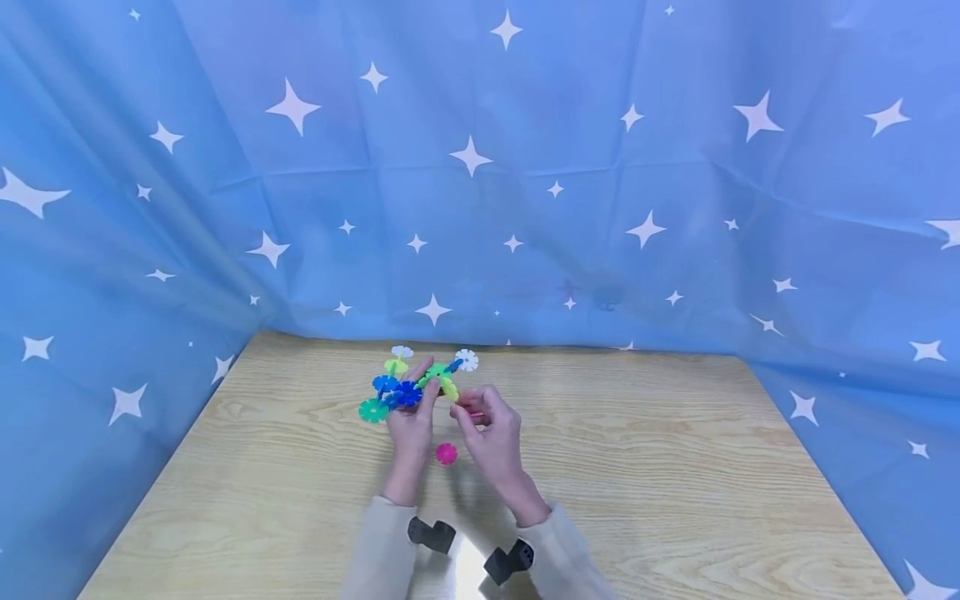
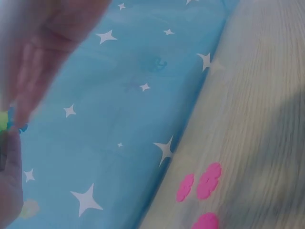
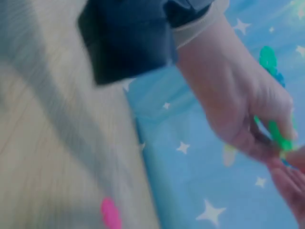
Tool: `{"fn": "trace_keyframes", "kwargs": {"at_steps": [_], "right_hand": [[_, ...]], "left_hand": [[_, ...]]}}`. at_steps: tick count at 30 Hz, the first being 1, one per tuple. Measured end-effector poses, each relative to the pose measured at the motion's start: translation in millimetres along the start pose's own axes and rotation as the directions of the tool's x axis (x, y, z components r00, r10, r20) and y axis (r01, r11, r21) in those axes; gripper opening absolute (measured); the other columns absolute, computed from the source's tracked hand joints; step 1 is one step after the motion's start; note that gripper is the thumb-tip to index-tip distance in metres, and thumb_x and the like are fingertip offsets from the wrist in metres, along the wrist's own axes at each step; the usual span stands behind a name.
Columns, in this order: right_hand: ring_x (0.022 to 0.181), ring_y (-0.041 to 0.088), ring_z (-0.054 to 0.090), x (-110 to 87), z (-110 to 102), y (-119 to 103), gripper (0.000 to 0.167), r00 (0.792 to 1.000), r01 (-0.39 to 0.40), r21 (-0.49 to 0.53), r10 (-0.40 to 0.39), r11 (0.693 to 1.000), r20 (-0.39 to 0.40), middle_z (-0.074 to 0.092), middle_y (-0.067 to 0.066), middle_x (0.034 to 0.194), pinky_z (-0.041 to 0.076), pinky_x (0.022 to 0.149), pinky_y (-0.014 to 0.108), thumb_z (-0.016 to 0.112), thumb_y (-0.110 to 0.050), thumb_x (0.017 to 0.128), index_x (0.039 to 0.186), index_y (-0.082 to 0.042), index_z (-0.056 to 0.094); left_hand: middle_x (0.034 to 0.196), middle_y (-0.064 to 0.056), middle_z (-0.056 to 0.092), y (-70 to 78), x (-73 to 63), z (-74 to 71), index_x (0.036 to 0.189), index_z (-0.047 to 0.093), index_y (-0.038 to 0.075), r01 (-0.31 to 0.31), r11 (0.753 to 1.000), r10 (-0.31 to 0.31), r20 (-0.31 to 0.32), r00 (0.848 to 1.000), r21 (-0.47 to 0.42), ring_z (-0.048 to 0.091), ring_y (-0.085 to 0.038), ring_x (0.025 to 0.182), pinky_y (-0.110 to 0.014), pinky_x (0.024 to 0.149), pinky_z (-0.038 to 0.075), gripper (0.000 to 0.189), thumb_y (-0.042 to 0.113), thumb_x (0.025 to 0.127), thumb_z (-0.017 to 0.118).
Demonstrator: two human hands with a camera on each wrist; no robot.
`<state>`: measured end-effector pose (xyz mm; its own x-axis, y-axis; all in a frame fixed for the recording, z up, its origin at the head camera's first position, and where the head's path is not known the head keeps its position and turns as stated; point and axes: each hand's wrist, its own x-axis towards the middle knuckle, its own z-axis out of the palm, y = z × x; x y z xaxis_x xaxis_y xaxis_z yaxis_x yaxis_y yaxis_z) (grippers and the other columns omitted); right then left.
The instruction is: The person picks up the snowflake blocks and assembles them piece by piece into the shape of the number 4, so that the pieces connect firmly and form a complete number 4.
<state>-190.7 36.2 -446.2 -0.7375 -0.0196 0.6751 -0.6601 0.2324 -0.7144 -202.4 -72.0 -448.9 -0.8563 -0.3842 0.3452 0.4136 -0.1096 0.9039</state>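
My left hand (image 1: 412, 425) grips a branching build of slotted plastic flower discs. Its dark blue disc (image 1: 407, 393) sits beside the palm, and a teal-green disc (image 1: 373, 410) sticks out at the left. A bright green disc (image 1: 435, 375) lies at the thumb tip. On the right end, my right hand (image 1: 495, 429) pinches a yellow disc (image 1: 449, 389) between thumb and finger. White discs top both far branches, one a pale disc (image 1: 467, 359). A pink sliver (image 1: 476, 414) shows by the right hand's curled fingers.
A pink disc (image 1: 446, 453) lies on the wooden table (image 1: 637, 467) between the forearms. Several pink discs (image 2: 208, 181) show on the tabletop in the left wrist view. A blue star-patterned curtain (image 1: 555, 233) rises behind the table's far edge.
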Motion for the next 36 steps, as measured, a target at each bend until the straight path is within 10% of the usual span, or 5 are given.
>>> {"fn": "trace_keyframes", "kwargs": {"at_steps": [6, 12, 23, 30, 36], "right_hand": [[0.072, 0.026, 0.065, -7.1, -6.0, 19.2, 0.019, 0.938, -0.217, -0.18, 0.256, 0.96, 0.233, 0.066, 0.02, 0.084, 0.056, 0.06, 0.021, 0.068, 0.01, 0.076, 0.094, 0.007, 0.064], [0.076, 0.023, 0.061, -14.8, -3.9, 41.4, 0.026, 0.854, -0.209, -0.454, 0.387, 0.866, 0.346, 0.063, 0.016, 0.088, 0.053, 0.064, 0.023, 0.074, 0.001, 0.074, 0.098, 0.008, 0.066], [0.069, 0.022, 0.047, -25.4, -1.9, 70.4, 0.014, 0.9, -0.052, -0.583, 0.291, 0.811, 0.324, 0.048, 0.008, 0.072, 0.043, 0.05, 0.026, 0.071, 0.004, 0.066, 0.066, -0.002, 0.058], [0.063, 0.019, 0.046, -13.9, -3.9, 63.0, 0.024, 0.819, -0.157, -0.667, 0.474, 0.729, 0.325, 0.046, 0.005, 0.067, 0.043, 0.051, 0.028, 0.074, 0.003, 0.064, 0.068, -0.002, 0.052], [0.05, 0.01, 0.036, -9.8, -8.5, 62.6, 0.036, 0.729, -0.297, -0.631, 0.597, 0.717, 0.336, 0.04, -0.002, 0.055, 0.031, 0.044, 0.019, 0.078, -0.002, 0.067, 0.055, -0.007, 0.045]], "left_hand": [[0.121, -0.019, 0.06, 0.8, 4.5, -6.5, 0.118, 0.06, -0.006, 0.009, 1.0, -0.011, -0.052, 0.999, -0.029, 0.056, -0.002, 0.108, -0.018, 0.093, 0.047, 0.031, 0.01, 0.092, 0.061], [0.122, -0.019, 0.059, 2.2, 5.7, -10.8, 0.119, 0.058, -0.008, 0.024, 0.997, -0.027, -0.04, 0.999, -0.071, 0.058, -0.003, 0.104, -0.019, 0.087, 0.051, 0.032, 0.009, 0.092, 0.06], [0.121, -0.019, 0.06, -1.2, 7.0, -12.9, 0.118, 0.057, -0.011, -0.019, 0.993, 0.016, -0.028, 0.999, -0.117, 0.062, -0.004, 0.098, -0.021, 0.085, 0.053, 0.033, 0.008, 0.092, 0.06], [0.118, -0.015, 0.062, -1.9, 6.1, -11.0, 0.118, 0.055, -0.013, -0.015, 0.987, 0.009, -0.034, 0.999, -0.161, 0.063, -0.006, 0.093, -0.023, 0.081, 0.055, 0.035, 0.008, 0.091, 0.061], [0.118, -0.013, 0.063, -2.3, 4.6, -10.8, 0.118, 0.055, -0.014, -0.015, 0.984, 0.007, -0.045, 0.999, -0.179, 0.064, -0.007, 0.09, -0.023, 0.079, 0.056, 0.035, 0.008, 0.091, 0.061]]}}
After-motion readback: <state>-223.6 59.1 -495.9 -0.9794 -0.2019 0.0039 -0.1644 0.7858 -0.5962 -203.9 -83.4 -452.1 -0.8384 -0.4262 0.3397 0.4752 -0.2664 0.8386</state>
